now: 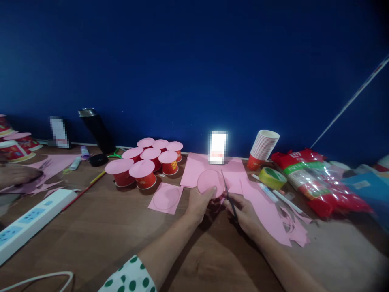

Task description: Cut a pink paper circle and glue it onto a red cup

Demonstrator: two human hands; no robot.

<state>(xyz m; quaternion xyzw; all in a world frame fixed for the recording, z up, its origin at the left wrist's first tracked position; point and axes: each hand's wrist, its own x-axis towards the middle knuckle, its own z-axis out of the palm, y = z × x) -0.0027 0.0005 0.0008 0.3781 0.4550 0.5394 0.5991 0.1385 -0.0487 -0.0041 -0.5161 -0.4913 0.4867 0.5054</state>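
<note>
Looking round and pink, a disc (pixel 209 181) is gripped by the left hand (pixel 198 202), scissors (pixel 228 196) by the right hand (pixel 245 214), short of the bench (pixel 121 227)'s back edge.

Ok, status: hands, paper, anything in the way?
Left hand holds pink paper circle. Right hand holds scissors, blade beside circle. Nearby clutter: pink sheets beyond.

The right hand (pixel 245 213) partly hides the scissors (pixel 231 204), the left edge a power strip (pixel 35 220).

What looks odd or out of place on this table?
The pink scraps beyond the right hand, on its right, look untidy: ragged and strewn loosely, unlike the neatly grouped cups. Nothing visibly spilled.
</note>
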